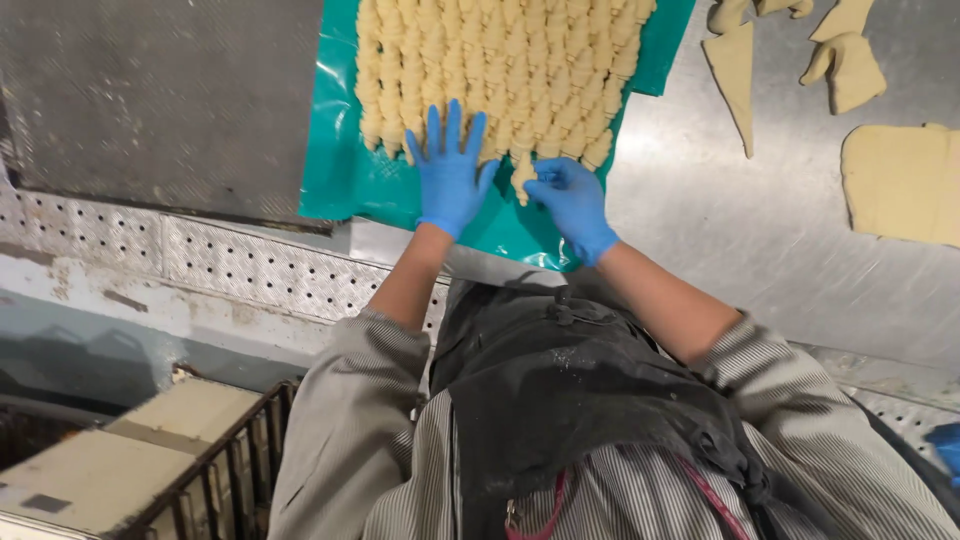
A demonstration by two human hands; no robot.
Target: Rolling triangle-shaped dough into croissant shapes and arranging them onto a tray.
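Our left hand in a blue glove, fingers spread flat on the near rows of raw rolled croissants, our right hand pinching one croissant at the near edge, all on a teal plastic sheet over the steel table, dough scraps far right.

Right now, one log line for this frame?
left hand: flat, fingers spread on dough rolls | right hand: pinching roll at near edge | surface: teal sheet on steel table | scraps: far right
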